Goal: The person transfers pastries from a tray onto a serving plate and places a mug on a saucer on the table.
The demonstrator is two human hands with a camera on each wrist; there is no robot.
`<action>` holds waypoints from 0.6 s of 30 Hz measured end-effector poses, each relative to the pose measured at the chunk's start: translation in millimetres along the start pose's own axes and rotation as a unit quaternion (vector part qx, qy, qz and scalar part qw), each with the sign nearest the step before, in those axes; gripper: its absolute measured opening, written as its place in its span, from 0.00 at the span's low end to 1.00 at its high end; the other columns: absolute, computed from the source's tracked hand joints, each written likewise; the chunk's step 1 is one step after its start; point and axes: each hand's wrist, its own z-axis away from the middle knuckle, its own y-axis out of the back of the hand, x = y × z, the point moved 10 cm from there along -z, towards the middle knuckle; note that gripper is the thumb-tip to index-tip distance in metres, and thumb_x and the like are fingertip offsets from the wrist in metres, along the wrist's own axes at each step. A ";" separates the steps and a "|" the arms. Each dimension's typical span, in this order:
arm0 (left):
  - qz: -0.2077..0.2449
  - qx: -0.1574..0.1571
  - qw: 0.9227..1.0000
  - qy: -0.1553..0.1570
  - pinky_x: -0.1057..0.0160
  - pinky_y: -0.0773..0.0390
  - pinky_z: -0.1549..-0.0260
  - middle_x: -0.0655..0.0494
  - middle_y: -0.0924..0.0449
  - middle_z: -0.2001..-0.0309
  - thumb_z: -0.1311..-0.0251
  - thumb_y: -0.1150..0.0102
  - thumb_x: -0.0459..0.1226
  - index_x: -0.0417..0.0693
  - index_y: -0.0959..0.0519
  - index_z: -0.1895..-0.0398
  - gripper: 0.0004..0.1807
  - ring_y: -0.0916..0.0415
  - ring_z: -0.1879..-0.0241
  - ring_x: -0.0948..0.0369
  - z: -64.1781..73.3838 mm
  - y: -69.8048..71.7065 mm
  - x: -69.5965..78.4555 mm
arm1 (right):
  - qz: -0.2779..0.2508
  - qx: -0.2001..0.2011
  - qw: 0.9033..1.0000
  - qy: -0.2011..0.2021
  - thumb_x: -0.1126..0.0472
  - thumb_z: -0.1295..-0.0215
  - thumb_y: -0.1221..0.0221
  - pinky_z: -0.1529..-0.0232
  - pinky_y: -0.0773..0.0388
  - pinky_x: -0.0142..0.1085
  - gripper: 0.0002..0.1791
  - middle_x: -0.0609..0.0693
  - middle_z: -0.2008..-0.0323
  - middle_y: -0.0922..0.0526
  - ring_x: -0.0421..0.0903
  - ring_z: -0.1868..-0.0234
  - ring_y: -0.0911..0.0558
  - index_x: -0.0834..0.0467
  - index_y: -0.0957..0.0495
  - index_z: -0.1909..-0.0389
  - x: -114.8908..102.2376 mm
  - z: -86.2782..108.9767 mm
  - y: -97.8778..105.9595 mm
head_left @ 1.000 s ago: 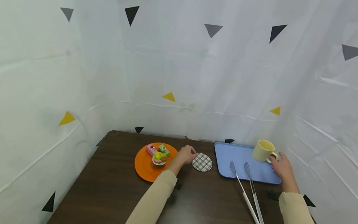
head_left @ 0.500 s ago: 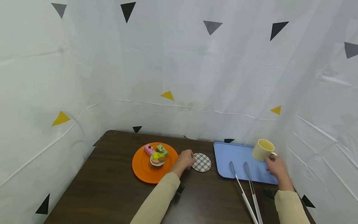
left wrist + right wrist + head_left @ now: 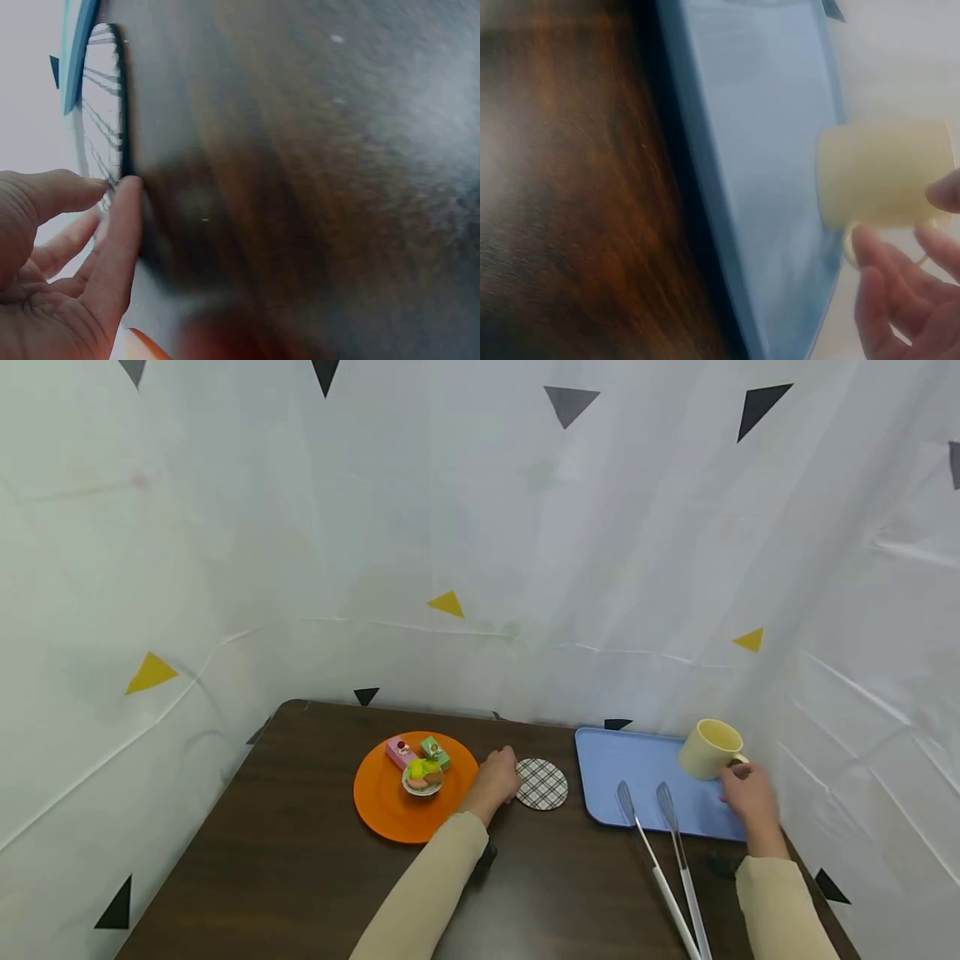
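Observation:
My left hand (image 3: 499, 777) pinches the near edge of a round plaid coaster (image 3: 542, 784) on the dark table. In the left wrist view the thumb lies over the coaster's edge and a finger (image 3: 126, 225) is against its side. On the right, my right hand (image 3: 752, 795) grips the handle of a pale yellow mug (image 3: 707, 755). The right wrist view has fingers (image 3: 889, 262) curled at the handle and the thumb near the mug's side. Upright, the mug stands on a blue tray (image 3: 645, 758).
An orange plate (image 3: 375, 802) at the left bears a pink cake piece (image 3: 401, 752), a green one (image 3: 435, 750) and a small cup of toy food (image 3: 423, 777). White-handled tongs (image 3: 678, 885) lie with their tips on the tray. A white curtain (image 3: 480, 527) hangs behind the table.
My right hand has moved left onto the mug's handle and its fingers have curled there. My left hand has shifted slightly and stays at the coaster's edge. The head view has tilted down slightly.

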 end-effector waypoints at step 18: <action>0.002 -0.008 1.000 0.017 0.52 0.16 0.48 0.42 0.18 0.40 0.26 0.40 0.30 0.38 0.23 0.38 0.16 0.20 0.49 0.51 -2.7 -0.3 -4.6 | -0.015 0.014 0.997 -0.073 0.38 0.17 0.65 0.39 0.28 0.64 0.43 0.77 0.32 0.28 0.75 0.32 0.29 0.70 0.40 0.22 15.5 -3.1 15.9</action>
